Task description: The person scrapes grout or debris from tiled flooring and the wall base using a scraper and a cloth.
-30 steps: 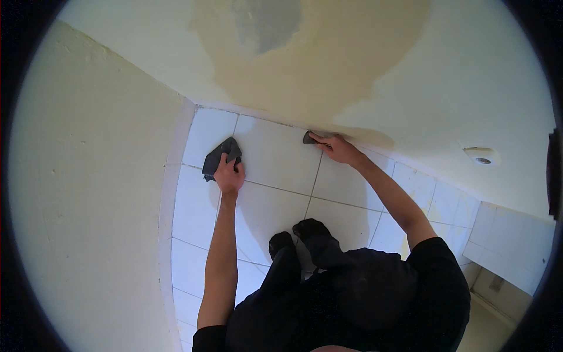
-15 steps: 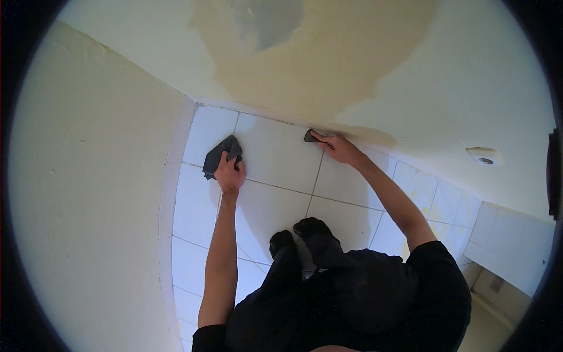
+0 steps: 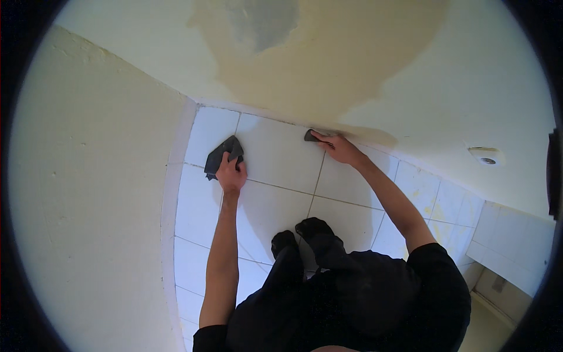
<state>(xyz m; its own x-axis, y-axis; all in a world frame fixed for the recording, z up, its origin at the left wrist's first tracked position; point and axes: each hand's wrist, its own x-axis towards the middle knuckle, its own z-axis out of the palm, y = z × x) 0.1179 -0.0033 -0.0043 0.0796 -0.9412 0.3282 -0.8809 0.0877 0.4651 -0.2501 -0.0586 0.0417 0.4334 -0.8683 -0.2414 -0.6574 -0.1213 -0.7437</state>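
A crumpled dark grey cloth (image 3: 219,157) lies against the white floor tiles, and my left hand (image 3: 232,176) has its fingers closed on it. Farther right, at the foot of the far wall, my right hand (image 3: 343,148) grips a small dark scraper-like piece (image 3: 310,136) with a curved edge. That piece is at the seam between the floor and the wall. The part of it inside my fingers is hidden.
The far wall (image 3: 328,64) carries a large tan patch with a grey spot. A side wall (image 3: 99,176) rises at the left. My dark-covered feet (image 3: 314,227) stand on the tiles. Yellowish smears mark the tiles at right, near a wall socket (image 3: 485,157) and a tiled ledge (image 3: 507,237).
Almost nothing differs. The whole picture has shifted slightly to the right, while both hands keep their places on the floor and at the wall's foot.
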